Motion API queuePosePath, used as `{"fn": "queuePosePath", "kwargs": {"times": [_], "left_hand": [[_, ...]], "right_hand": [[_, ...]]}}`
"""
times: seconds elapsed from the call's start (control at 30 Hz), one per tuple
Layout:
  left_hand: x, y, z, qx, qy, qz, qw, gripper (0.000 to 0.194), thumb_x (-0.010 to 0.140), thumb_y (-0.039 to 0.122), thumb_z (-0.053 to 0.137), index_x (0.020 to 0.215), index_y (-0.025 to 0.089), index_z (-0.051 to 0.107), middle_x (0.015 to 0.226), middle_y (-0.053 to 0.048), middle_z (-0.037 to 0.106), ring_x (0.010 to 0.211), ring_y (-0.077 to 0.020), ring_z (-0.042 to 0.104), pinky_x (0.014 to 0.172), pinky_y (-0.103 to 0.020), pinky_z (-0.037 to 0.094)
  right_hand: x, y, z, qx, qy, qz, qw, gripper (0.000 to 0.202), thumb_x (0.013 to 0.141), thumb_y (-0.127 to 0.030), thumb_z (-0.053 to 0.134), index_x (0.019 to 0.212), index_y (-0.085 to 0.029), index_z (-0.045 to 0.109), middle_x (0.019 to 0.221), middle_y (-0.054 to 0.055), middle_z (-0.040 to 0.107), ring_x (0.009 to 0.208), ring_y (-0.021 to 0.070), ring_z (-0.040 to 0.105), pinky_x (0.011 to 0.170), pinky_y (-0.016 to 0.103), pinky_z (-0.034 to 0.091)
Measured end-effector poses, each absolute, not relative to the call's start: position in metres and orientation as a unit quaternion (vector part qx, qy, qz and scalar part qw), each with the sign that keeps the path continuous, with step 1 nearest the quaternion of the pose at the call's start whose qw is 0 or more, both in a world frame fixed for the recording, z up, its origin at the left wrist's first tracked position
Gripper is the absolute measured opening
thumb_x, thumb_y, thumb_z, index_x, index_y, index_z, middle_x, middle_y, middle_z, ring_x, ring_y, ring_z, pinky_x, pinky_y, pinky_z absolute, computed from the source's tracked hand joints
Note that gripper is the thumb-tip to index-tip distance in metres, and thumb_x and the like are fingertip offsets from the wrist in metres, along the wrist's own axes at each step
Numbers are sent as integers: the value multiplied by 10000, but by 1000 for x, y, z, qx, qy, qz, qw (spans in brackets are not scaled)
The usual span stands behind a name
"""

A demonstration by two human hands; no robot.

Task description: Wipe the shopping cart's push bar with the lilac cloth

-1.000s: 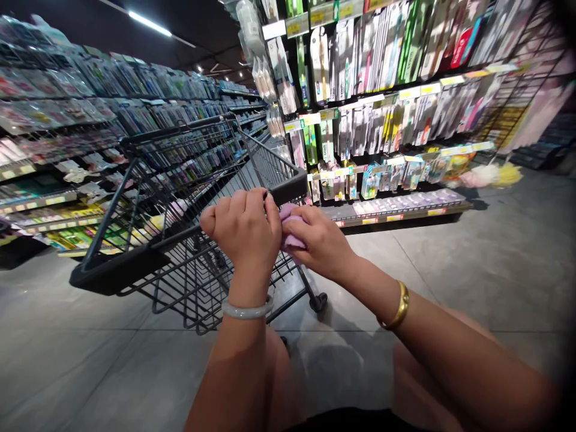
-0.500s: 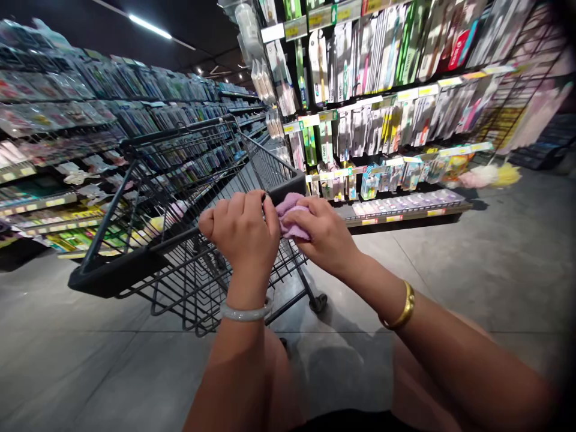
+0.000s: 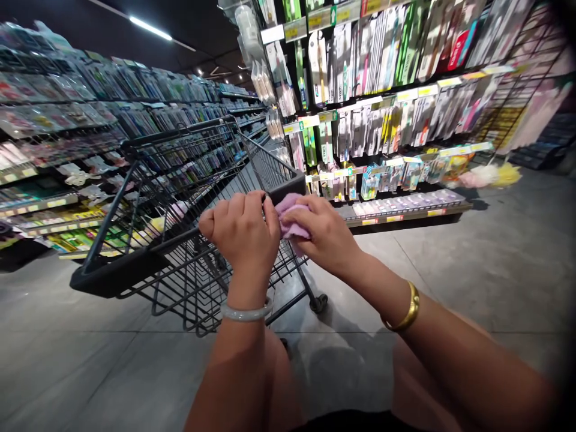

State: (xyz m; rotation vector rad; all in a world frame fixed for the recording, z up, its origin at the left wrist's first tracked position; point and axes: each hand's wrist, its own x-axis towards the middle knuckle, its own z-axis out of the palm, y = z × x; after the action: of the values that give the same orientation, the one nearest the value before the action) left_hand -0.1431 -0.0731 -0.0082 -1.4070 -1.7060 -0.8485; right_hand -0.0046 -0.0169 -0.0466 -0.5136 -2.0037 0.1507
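One lavender cloth [image 3: 290, 202], crumpled, at the right stretch of the black handle bar [image 3: 121, 273] of one wire shopping cart [image 3: 180, 131], just beside our left hand [image 3: 243, 225]. Our right hand [image 3: 328, 234]: fingers curled and thumb laid over, closed on the cloth; whether the cloth wraps wholly round the bar, we cannot tell. Our left hand: a fist closed around the middle of the bar. State of the work, in our judgement: unfinished, with the cloth covering only the right stretch; the left stretch and the part under our fist lie outside it, and nothing shows which portions have been gone over. Worn: pale grey bangle [image 3: 245, 313], left wrist; gold bracelet [image 3: 410, 309], right wrist. Beyond: cart wheel [image 3: 318, 303] on grey floor [image 3: 495, 270]; far right, hanging packets [image 3: 344, 60].
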Motion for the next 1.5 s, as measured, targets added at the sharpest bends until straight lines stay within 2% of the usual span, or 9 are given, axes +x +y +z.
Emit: {"fn": "queuePosePath", "kwargs": {"times": [0.13,0.2,0.37,0.47,0.73,0.93,1.17,1.37,1.5], "left_hand": [[-143,-73,-8,-552,-671,-330,370,309,965,396,391,1038,262,660,930,-83,660,914,-286,489,891,-474,228],[-143,-73,-8,-548,-670,-327,379,306,969,396,387,1029,267,657,914,-75,658,905,-279,494,893,-469,229],[-143,-72,-9,-544,-665,-320,399,288,966,385,394,1012,261,650,903,-70,663,892,-275,501,874,-461,237],[-144,-72,-9,-544,-659,-326,404,284,966,386,392,1002,266,646,898,-66,667,888,-274,503,871,-458,236],[-144,-73,-9,-549,-659,-326,396,281,966,382,388,1023,276,642,916,-66,666,903,-277,501,882,-464,228],[-145,-73,-9,-548,-667,-315,395,281,960,388,406,1031,266,648,913,-68,671,904,-280,500,893,-460,233],[-144,-74,-9,-545,-673,-311,391,300,967,392,389,1044,268,651,920,-69,668,911,-278,501,887,-460,226],[-146,-73,-9,-553,-669,-319,381,301,957,386,410,1060,250,657,932,-79,666,916,-283,491,900,-460,224],[-146,-72,-10,-553,-663,-332,380,302,956,383,408,1051,250,661,912,-78,658,905,-279,484,893,-456,221]], "right_hand": [[5,-19,-34,-223,-755,39,616,326,803,-139,617,1090,-293,617,1185,56,499,1174,236,493,1039,443,433],[8,-16,-32,-235,-735,28,635,345,799,-145,628,1114,-283,613,1205,70,480,1202,249,478,1063,454,417],[-1,-10,-44,-240,-818,59,519,265,794,-140,623,1035,-251,629,1168,70,544,1115,240,508,969,424,456],[-5,-11,-49,-231,-837,76,491,227,803,-148,611,1007,-245,639,1138,68,554,1071,229,521,941,409,461],[7,-11,-33,-235,-754,48,612,317,789,-129,618,1073,-269,634,1159,70,533,1168,236,502,1040,438,428],[-3,-13,-44,-226,-838,97,488,216,813,-188,629,1022,-242,642,1127,72,566,1079,231,525,952,413,462],[1,-16,-35,-221,-783,65,578,312,790,-123,616,1071,-258,637,1168,68,538,1154,223,501,1034,418,434],[-5,-15,-43,-231,-840,90,483,225,818,-178,603,1030,-241,649,1149,71,555,1066,219,519,949,404,462],[-4,-17,-42,-204,-819,86,529,270,792,-130,607,1033,-246,649,1119,61,552,1083,207,520,973,392,458]]}}
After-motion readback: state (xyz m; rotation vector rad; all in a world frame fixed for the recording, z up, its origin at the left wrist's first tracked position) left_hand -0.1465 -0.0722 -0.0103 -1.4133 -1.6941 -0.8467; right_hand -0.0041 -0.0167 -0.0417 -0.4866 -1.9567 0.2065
